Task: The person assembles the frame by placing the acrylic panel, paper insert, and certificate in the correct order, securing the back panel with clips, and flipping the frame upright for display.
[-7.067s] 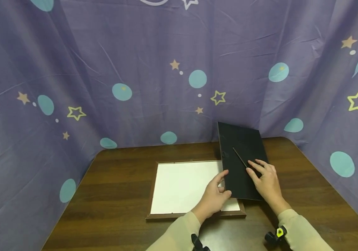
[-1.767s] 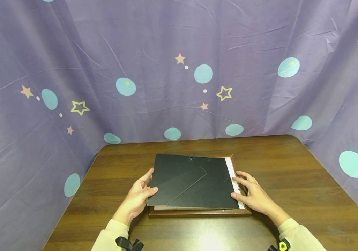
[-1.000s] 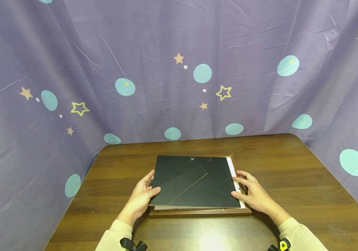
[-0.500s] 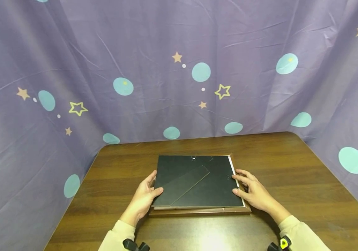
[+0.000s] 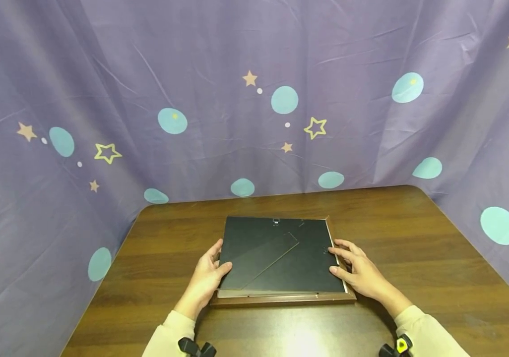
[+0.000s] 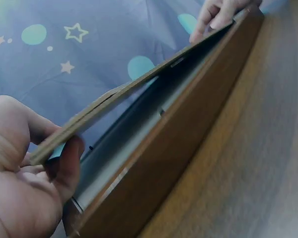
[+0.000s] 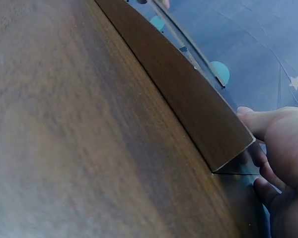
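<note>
A black backing board point(image 5: 277, 263) with an angled stand flap lies over a brown picture frame point(image 5: 281, 300) on the table. In the head view, my left hand point(image 5: 205, 275) pinches the board's left edge, thumb on top. Seen from the left wrist, the board point(image 6: 114, 96) is tilted, its left end raised above the frame point(image 6: 179, 119) and its far end down near the frame. At the right side, my right hand point(image 5: 363, 275) holds the frame's edge, with its thumb point(image 7: 251, 119) at the top rim and fingers down the outer side.
The wooden table point(image 5: 415, 238) extends around the frame on every side. A purple curtain point(image 5: 219, 99) with stars and dots hangs behind it and along both sides. A small metal hanger point(image 5: 276, 221) sits at the board's far edge.
The board, earlier held turned at the frame's right, now lies lengthwise over it. Lately it has shifted right, narrowing the white strip there. My left hand moved with it; the right barely moved.
</note>
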`<state>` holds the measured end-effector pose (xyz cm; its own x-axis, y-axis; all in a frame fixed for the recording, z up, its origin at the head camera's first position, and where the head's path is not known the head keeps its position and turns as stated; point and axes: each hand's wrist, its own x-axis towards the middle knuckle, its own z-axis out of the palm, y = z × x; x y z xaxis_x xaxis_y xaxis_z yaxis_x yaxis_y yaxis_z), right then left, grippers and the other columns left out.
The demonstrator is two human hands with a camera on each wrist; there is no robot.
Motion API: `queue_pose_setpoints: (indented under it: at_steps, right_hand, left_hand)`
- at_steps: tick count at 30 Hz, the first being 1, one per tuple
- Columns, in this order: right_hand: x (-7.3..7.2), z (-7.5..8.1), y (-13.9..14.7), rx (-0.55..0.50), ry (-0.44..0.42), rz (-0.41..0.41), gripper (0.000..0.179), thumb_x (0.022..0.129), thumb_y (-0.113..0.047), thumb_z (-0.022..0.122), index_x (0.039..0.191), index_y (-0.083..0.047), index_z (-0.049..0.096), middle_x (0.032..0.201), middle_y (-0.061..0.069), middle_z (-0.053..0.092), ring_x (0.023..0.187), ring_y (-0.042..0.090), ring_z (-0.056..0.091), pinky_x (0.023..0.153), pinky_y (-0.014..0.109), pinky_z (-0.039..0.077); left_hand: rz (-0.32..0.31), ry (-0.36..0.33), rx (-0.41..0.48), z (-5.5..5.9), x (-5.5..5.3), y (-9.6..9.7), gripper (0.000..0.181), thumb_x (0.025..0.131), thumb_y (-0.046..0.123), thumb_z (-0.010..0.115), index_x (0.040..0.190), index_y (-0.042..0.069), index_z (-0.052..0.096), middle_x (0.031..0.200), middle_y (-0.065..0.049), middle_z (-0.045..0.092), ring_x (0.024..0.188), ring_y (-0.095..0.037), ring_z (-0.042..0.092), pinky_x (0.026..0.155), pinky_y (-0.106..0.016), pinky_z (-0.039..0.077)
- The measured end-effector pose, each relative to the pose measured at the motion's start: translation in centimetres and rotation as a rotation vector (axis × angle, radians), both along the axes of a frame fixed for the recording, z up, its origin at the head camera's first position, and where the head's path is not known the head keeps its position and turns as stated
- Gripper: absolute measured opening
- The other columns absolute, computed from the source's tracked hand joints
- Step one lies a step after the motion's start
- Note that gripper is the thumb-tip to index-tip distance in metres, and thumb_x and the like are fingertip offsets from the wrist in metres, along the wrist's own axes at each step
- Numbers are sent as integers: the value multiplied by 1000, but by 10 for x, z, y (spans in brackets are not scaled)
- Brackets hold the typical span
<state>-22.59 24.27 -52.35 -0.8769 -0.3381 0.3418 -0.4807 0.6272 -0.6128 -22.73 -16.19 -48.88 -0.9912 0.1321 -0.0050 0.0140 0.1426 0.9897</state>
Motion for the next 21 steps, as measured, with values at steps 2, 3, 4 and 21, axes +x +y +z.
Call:
queue_pose_setpoints:
  at_steps: [2,3,4,21]
  right_hand:
    - [0,0,0,0,1,2,50,89,-29,70,132,-7,58,145,17,39,128,40,38,94,60,39]
    - [-1,0,0,-1,0,3,50,89,-29,70,132,-7,58,145,17,39,128,40,39,94,60,40]
    - [-1,0,0,-2,-2,4,50,89,-29,70,132,-7,57,145,17,39,128,40,39,93,60,40]
    - [1,1,1,-37,-48,13,50,90,-27,70,133,-6,56,146,15,36,122,39,48,92,54,45]
  left_hand:
    - [11,-1,-98,-2,0,-1,71,93,0,59,152,5,21,155,-21,20,139,-44,22,108,-53,28]
    - [17,2,-145,-3,0,-1,72,92,2,61,152,5,22,154,-21,24,134,-45,32,106,-51,34]
    - [19,16,-193,-3,1,-1,72,92,3,62,152,4,23,149,-23,32,124,-43,46,100,-47,42]
    - [129,355,-722,-3,4,9,60,81,22,75,131,-5,55,128,-17,54,120,-35,52,101,-47,41]
